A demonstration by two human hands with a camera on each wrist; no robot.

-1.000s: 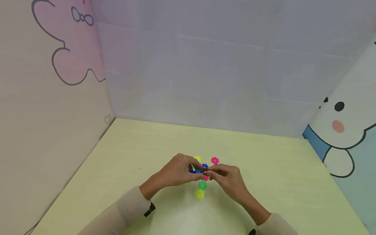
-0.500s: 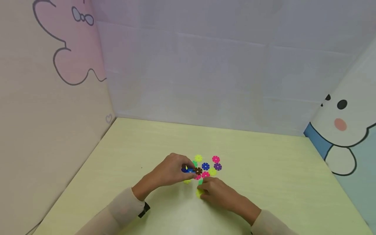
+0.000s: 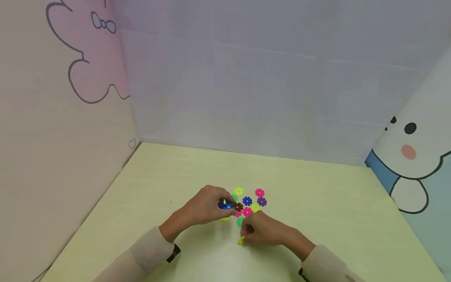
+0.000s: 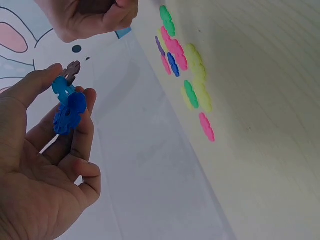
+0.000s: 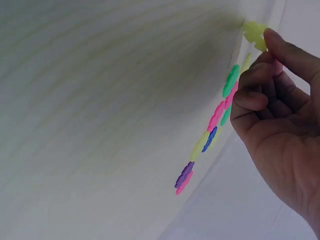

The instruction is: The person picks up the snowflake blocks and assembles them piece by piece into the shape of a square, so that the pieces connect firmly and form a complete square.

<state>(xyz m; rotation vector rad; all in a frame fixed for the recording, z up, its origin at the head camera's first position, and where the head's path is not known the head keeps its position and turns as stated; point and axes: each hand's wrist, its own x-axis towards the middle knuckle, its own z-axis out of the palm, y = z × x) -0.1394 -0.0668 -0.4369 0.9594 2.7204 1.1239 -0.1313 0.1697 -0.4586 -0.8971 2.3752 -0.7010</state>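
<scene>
My left hand (image 3: 204,205) pinches several joined plastic snowflake discs (image 4: 69,112) between thumb and fingers. Dark blue and light blue pieces make up most of this cluster, and a brown disc (image 4: 72,71) sticks out at its end. Nearer the person, my right hand (image 3: 269,229) pinches a yellow snowflake disc (image 5: 254,34) by its edge, thumb against index finger. That disc stands tilted, close to the tabletop; whether it touches cannot be told. Just beyond the right hand lies a green disc (image 5: 231,81), partly covered in the head view.
Loose snowflake discs lie flat around the hands: pink (image 3: 259,192), purple (image 3: 262,201), dark blue (image 3: 247,201), yellow (image 3: 239,191) and more. The pale tabletop (image 3: 317,219) meets a back wall (image 3: 229,98) and printed side panels.
My right hand has left the joined discs, moved down toward the person and picked up the yellow disc. My left hand has shifted slightly left, still holding the cluster.
</scene>
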